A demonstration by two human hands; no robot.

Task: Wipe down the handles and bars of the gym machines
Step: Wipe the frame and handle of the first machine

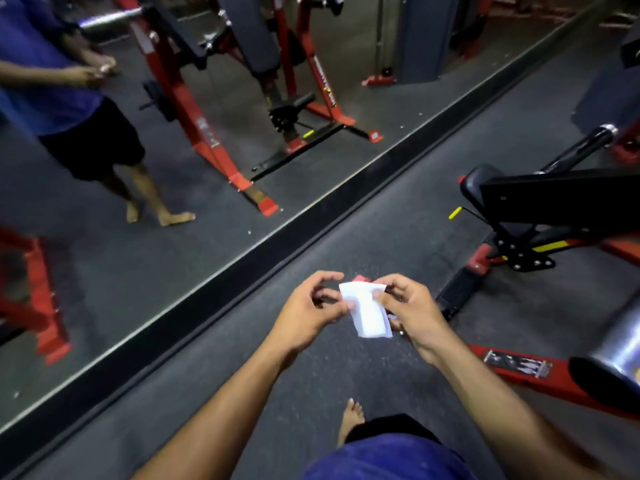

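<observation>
Pinching a white wipe between both hands, left hand and right hand, fingers curled on its edges, above the floor. Best to open it flat first, then rub the black bar nearby.

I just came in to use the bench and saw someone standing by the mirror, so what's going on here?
A person stands barefoot on the dark rubber gym floor, holding a folded white wipe in front of them. The right hand pinches the wipe while the left hand works at its edge, as if unfolding it. No wiping is happening yet: the red and black weight bench stands to the right, untouched. The wall mirror on the left reflects the person and a red machine.
</observation>
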